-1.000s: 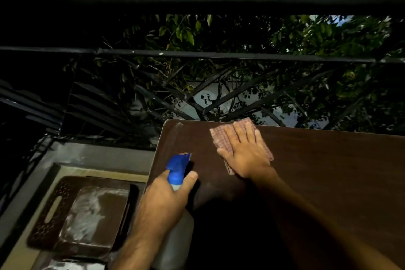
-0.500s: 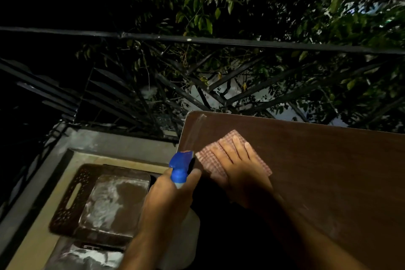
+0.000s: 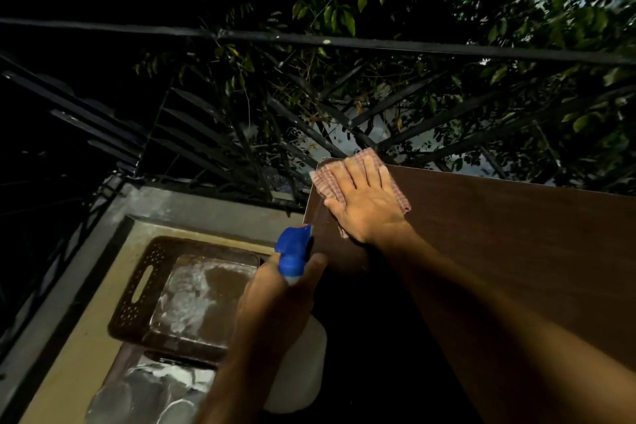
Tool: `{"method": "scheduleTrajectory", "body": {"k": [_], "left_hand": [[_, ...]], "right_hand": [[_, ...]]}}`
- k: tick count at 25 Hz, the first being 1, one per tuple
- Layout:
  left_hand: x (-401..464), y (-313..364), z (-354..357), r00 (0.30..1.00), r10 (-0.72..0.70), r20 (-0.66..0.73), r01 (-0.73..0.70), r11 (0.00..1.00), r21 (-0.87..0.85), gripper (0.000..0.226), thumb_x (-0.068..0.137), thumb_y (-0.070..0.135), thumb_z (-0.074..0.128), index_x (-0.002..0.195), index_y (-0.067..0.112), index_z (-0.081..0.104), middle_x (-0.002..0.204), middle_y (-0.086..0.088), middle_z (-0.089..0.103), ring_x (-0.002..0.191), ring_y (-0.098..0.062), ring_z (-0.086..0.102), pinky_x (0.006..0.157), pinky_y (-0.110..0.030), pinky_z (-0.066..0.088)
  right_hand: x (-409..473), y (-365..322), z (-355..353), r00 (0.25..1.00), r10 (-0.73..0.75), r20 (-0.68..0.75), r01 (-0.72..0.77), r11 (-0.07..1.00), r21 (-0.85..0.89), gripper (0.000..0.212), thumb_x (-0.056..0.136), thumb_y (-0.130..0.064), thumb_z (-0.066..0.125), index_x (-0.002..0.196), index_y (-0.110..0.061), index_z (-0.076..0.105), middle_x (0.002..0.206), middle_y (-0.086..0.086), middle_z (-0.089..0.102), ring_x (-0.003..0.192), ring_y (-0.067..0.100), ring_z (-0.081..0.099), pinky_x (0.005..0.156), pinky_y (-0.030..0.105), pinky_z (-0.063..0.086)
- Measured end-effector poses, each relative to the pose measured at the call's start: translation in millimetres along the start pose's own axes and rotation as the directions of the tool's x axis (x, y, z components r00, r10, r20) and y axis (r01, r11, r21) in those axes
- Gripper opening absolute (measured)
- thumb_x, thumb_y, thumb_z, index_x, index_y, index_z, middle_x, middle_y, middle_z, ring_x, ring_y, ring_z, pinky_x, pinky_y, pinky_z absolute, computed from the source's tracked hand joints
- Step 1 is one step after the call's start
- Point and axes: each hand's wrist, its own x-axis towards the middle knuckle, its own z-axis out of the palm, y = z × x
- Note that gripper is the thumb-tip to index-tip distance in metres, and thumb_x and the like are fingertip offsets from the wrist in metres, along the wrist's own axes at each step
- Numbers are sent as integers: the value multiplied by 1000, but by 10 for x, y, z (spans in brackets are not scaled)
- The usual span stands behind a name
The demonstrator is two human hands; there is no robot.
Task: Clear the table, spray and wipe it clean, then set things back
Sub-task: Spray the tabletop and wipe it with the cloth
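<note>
My right hand (image 3: pixel 364 203) lies flat, fingers spread, pressing a red-checked cloth (image 3: pixel 325 179) onto the far left corner of the dark brown table (image 3: pixel 499 234). My left hand (image 3: pixel 275 306) grips a white spray bottle (image 3: pixel 299 365) with a blue trigger head (image 3: pixel 292 251), held just off the table's left edge, nozzle pointing away from me. The near part of the table is in deep shadow.
Left of the table, on the balcony floor, sits a brown perforated tray (image 3: pixel 137 286) holding a clear glass dish (image 3: pixel 203 299), with more glassware (image 3: pixel 151 392) nearer me. A black metal railing (image 3: pixel 309 41) with leafy branches behind it runs close along the table's far edge.
My right hand has slid the cloth away from me to the table's far left corner. The left hand still holds the bottle at the left edge.
</note>
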Motion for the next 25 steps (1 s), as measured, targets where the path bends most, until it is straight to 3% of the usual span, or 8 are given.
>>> {"method": "scheduleTrajectory", "body": {"k": [3,6,10,13,16,20,23,25], "left_hand": [[-28,1,-47,999,45,-18,-45,999,18,33,70,76,46,83,49,61,67,18,69,57,-3,65,51,-29,49],[-39,-29,-54,1000,-26,4,26,999,-24,46,70,73,50,79,30,63,61,17,69,52,0,64,42,-16,43],[-158,-107,-37,998,-58,-4,58,997,-49,55,60,75,52,82,27,65,65,8,73,54,-8,67,57,-34,54],[-267,-208,44,991,-81,-111,82,997,1,44,76,63,62,76,18,63,58,10,71,47,-5,63,54,-31,46],[-394,-228,92,988,-66,-141,73,996,45,37,82,54,63,72,18,63,55,14,69,46,-1,62,52,-28,43],[-415,-124,108,989,-48,-141,48,999,-3,57,58,74,56,73,20,65,58,0,69,51,-10,63,54,-32,50],[-352,2,35,972,-53,-228,44,998,-43,64,53,77,54,75,17,65,58,2,70,59,-20,67,60,-39,53],[-298,65,-32,965,-31,-260,30,1000,-7,68,55,80,51,82,19,64,64,0,70,66,-19,68,63,-39,54]], "right_hand": [[-434,-155,149,987,-161,13,161,987,-12,75,95,-68,6,159,-30,0,168,1,-4,152,28,-16,122,52,-11],[-569,-193,200,975,-218,52,218,976,5,78,92,-71,5,159,-32,5,168,-1,1,153,25,-13,122,50,-11],[-132,-77,-3,994,-111,0,111,994,1,74,98,-69,10,160,-30,-1,168,-1,-4,153,25,-15,123,49,-10],[203,-40,-162,998,14,55,-14,1000,3,72,101,-65,17,160,-30,-5,168,0,-10,152,29,-18,122,51,-11],[24,-146,-117,990,-130,51,133,990,-51,71,100,-66,13,160,-31,-4,168,0,-9,152,28,-19,122,51,-9],[-598,-268,32,902,-432,-2,429,896,116,59,101,-57,19,155,-37,31,166,-6,18,154,18,2,124,46,-3],[-805,-149,7,942,-306,-138,336,849,409,38,104,-39,41,134,-31,63,157,-4,41,145,12,33,124,39,17],[-909,-119,36,958,-213,-193,278,851,445,38,99,-39,56,133,-24,61,151,-2,43,139,16,40,117,39,31]]}}
